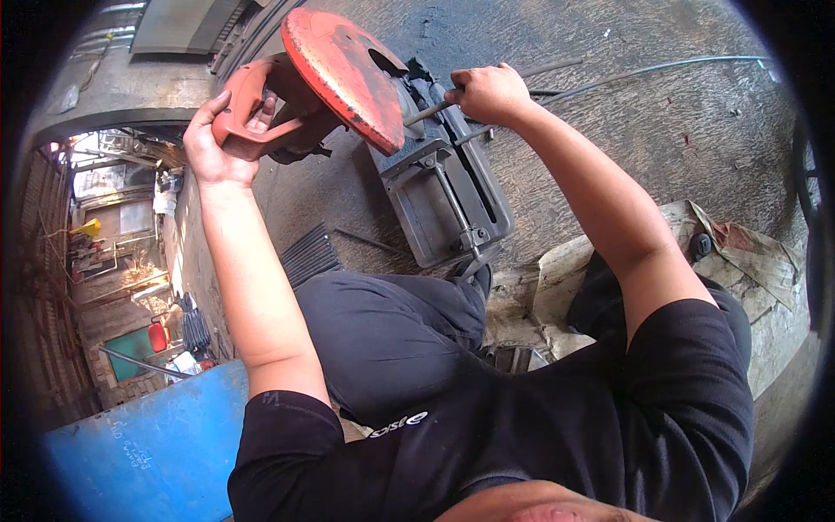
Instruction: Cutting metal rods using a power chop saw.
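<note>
A cut-off saw stands on the floor before me, with a worn red blade guard [339, 74] and a grey metal base [417, 213]. My left hand [217, 157] is closed around the saw's red D-shaped handle [243, 109], left of the guard. To the right of the guard, my right hand [491, 94] grips a thin metal rod [552, 67]. That rod's left end reaches in beside the guard, which partly hides the blade area. Another long thin rod [644, 78] passes below my right hand and runs off to the right.
Several dark rods lie in a bundle [309, 254] between the saw and my leg. A blue panel [165, 444] fills the lower left. A dirty pale sheet [757, 270] is spread at the right. Beyond the floor edge, at left, lies a cluttered area with a red container [157, 336].
</note>
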The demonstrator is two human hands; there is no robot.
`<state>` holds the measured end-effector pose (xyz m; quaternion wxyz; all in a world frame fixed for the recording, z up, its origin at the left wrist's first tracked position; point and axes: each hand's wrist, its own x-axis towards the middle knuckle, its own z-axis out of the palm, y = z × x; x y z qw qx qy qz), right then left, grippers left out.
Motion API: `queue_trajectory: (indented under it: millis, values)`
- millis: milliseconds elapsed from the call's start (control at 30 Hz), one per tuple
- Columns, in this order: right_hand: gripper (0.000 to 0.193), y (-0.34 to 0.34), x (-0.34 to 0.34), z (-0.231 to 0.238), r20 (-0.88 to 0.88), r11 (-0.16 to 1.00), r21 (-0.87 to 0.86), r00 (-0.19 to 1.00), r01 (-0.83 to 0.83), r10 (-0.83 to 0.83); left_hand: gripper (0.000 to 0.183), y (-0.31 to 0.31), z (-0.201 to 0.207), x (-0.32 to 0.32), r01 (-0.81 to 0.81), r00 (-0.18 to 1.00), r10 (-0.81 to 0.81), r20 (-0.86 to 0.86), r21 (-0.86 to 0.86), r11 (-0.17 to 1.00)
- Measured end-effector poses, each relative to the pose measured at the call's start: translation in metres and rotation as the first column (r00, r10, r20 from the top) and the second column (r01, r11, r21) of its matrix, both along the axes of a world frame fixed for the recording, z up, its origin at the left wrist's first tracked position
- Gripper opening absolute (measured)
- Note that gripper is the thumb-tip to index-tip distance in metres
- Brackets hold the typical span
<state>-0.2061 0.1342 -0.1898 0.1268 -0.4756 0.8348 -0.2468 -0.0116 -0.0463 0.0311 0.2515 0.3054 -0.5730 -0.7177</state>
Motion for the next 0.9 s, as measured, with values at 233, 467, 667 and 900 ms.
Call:
queue_trajectory:
  millis: [233,467,667,900]
  values:
    - [0.032,-0.001,-0.003,0.007,-0.066,0.998,-0.065,0.998,-0.017,0.012,0.05,0.0,0.0,0.001,0.032,0.999,-0.032,-0.011,-0.01,0.999]
    - [0.032,0.004,-0.019,0.005,-0.035,1.0,0.003,0.999,-0.002,0.003,0.052,0.0,-0.001,0.002,0.057,0.998,-0.057,-0.025,-0.007,0.998]
    - [0.037,0.015,-0.053,-0.003,0.195,0.984,-0.001,0.965,-0.181,0.177,0.053,-0.006,-0.001,0.005,0.103,0.994,-0.102,-0.028,0.054,0.993]
    - [0.027,0.039,-0.064,-0.024,0.887,0.918,-0.322,0.265,-0.232,0.379,0.049,-0.012,-0.003,0.006,0.109,0.993,-0.105,-0.05,0.075,0.991]
